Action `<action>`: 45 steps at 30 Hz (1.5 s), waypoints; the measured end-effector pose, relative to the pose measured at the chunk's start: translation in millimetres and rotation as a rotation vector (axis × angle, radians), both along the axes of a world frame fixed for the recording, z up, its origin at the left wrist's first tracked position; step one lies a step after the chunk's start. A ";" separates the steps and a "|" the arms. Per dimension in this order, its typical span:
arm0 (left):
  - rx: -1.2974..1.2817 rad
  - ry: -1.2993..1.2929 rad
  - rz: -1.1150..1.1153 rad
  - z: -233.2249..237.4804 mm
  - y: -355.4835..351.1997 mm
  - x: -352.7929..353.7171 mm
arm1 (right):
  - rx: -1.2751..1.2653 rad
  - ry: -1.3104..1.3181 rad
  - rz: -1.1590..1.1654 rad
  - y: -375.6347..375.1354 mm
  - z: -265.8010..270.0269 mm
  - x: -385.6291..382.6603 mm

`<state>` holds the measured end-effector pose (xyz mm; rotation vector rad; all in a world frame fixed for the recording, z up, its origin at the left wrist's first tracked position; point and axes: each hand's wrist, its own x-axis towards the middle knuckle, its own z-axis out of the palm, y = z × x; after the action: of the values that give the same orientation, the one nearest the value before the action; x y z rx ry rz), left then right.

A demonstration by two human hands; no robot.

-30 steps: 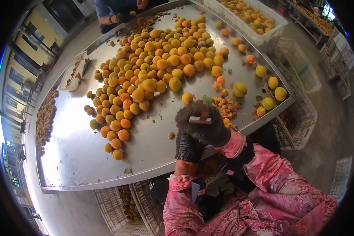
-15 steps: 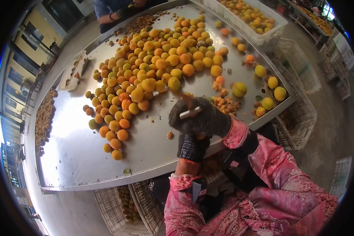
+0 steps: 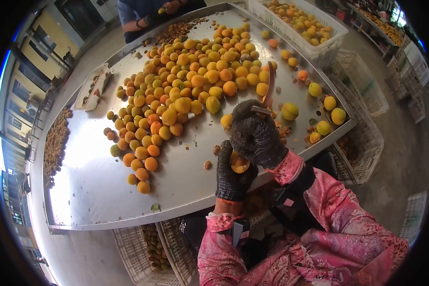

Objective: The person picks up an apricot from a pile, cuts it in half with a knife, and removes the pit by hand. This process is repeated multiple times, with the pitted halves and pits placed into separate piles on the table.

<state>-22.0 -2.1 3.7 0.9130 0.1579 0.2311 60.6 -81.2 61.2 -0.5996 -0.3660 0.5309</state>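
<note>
My left hand (image 3: 232, 178), in a dark glove, holds a cut apricot (image 3: 239, 163) near the table's front edge; its orange flesh shows. Just above and right of it, my right hand (image 3: 257, 133), also gloved, is closed round a knife (image 3: 270, 83) whose curved blade points up and away. The fingers of my right hand are against the fruit. A large heap of whole apricots (image 3: 186, 81) covers the middle of the metal table (image 3: 95, 190). Two small brown pits (image 3: 208, 165) lie left of my left hand. Apricot pieces (image 3: 283, 129) lie beside my right hand, partly hidden.
Whole apricots (image 3: 338, 116) lie at the right edge. A white crate of apricots (image 3: 341, 35) stands at the back right, a small white tray (image 3: 88, 102) at the left. Pits (image 3: 57, 148) line the left edge. Another person's arm (image 3: 133, 24) shows at the far side.
My right hand has moved up and right, and the knife blade now points away. The cut apricot in my left hand has come into clearer view.
</note>
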 end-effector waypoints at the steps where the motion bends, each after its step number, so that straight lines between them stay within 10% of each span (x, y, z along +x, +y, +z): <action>1: 0.387 -0.044 0.110 -9.9 1.2 -1.9 | 0.097 0.013 0.055 -0.2 -2.2 0.7; 6: 1.039 0.112 0.113 -6.1 6.8 0.6 | -0.168 -0.157 -0.214 9.3 -8.9 -5.0; 8: 0.012 0.114 0.052 -38.3 10.7 9.9 | -0.392 -0.394 -0.424 10.8 -7.6 -14.2; 10: -0.121 0.109 0.114 -31.8 1.5 16.0 | -0.541 -0.627 -0.353 8.2 3.2 -25.6; 11: -0.256 0.103 0.179 -27.2 -1.8 18.6 | -0.477 -0.969 -0.780 16.7 -2.6 -26.6; 14: -0.134 0.074 0.197 -39.1 2.4 21.7 | -0.460 -1.232 -0.470 15.9 -16.8 -19.0; 18: 0.117 0.006 0.229 -54.4 10.1 27.1 | -0.342 -0.822 -0.337 19.7 -10.0 -22.4; 20: -0.392 0.186 0.318 -6.2 2.7 19.5 | -0.429 -0.662 -0.358 8.5 13.6 -15.6; 22: -0.086 0.272 0.220 4.6 8.6 16.6 | -0.335 -0.122 -0.179 -8.3 21.8 -2.2; 26: -0.305 0.325 0.255 15.1 14.0 16.2 | -0.678 -0.441 -0.156 -14.7 26.2 -3.9; 29: -0.326 0.285 0.336 4.4 8.8 24.3 | -0.925 -1.196 -0.130 -21.3 -1.9 -10.4; 42: -0.247 0.386 0.381 13.6 9.1 18.1 | -0.907 -1.196 -0.321 -20.4 -31.5 -18.8; 45: -0.292 0.290 0.305 10.5 20.2 15.5 | -1.077 -0.666 -0.226 -31.0 -16.1 -8.0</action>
<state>-6.5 18.1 14.1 0.6243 0.5870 0.3477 52.6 -112.2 45.1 -1.8579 -0.6220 0.2580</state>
